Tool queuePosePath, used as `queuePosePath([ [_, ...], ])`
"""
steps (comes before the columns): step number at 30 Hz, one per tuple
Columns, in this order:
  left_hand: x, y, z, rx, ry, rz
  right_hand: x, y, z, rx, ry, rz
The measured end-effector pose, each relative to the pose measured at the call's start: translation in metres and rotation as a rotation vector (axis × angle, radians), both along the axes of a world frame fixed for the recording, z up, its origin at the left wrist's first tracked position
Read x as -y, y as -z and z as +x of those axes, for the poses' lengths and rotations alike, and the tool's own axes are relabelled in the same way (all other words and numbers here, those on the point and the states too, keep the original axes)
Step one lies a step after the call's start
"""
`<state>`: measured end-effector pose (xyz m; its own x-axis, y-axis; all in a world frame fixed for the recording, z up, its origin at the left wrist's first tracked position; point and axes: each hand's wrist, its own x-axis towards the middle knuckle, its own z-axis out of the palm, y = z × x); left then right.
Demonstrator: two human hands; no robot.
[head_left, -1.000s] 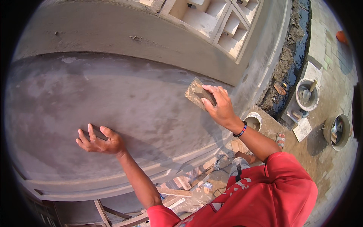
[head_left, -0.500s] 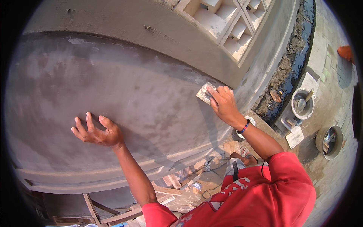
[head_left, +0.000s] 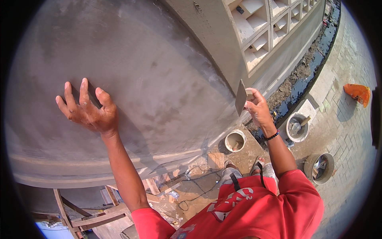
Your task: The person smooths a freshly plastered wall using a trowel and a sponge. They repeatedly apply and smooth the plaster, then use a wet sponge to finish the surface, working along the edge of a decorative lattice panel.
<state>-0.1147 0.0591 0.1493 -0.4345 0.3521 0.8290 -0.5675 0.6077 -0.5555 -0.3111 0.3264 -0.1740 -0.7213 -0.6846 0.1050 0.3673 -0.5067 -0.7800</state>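
Observation:
A grey plastered wall (head_left: 131,91) with darker damp patches fills the left and middle. My left hand (head_left: 90,106) is at the wall with fingers spread, holding nothing; whether the fingertips touch the plaster, I cannot tell. In my right hand (head_left: 258,108) is a small flat plastering float (head_left: 240,98). Its plate is turned nearly edge-on, and my fingers close round the block-like handle behind it. The float is near the wall's right corner, seemingly apart from the surface. A dark bracelet circles my right wrist.
Below the wall's corner stands a white bucket (head_left: 235,140). Farther right are a bucket with tools (head_left: 298,127) and another container (head_left: 319,169). A muddy ditch (head_left: 292,85) runs beside pierced blocks (head_left: 258,32). An orange object (head_left: 357,94) lies on paving; timber (head_left: 105,219) is lower left.
The view has shifted to the right. My right hand has drawn the float off the wall and turned its plate edge-on. My left hand remains spread at the wall.

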Motion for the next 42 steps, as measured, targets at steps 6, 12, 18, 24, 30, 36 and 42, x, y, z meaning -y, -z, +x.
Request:
queuePosePath([
  [6, -0.001, -0.001, -0.002, -0.019, 0.001, -0.012, 0.031, -0.009, -0.032, -1.336, 0.535, 0.283],
  [12, 0.014, 0.001, 0.006, -0.017, 0.011, 0.002, 0.060, -0.017, -0.048, -1.462, 0.635, 0.317],
  [18, -0.001, 0.000, 0.004, -0.029, -0.073, 0.018, 0.041, 0.039, -0.081, -1.299, 0.783, 0.584],
  [24, 0.001, 0.004, 0.004, -0.030, -0.038, 0.023, 0.037, 0.010, -0.053, -1.256, 0.897, 0.463],
  [30, 0.028, -0.002, 0.013, -0.015, -0.086, -0.211, 0.087, -0.009, -0.042, -0.989, 0.877, 0.359],
  [36, 0.035, -0.006, 0.003, -0.070, -0.037, -0.326, 0.055, 0.083, -0.048, -0.828, 0.723, 0.716],
  [42, 0.034, -0.012, 0.021, -0.071, -0.123, -0.377, 0.071, -0.049, -0.026, -0.456, 0.627, 0.320],
])
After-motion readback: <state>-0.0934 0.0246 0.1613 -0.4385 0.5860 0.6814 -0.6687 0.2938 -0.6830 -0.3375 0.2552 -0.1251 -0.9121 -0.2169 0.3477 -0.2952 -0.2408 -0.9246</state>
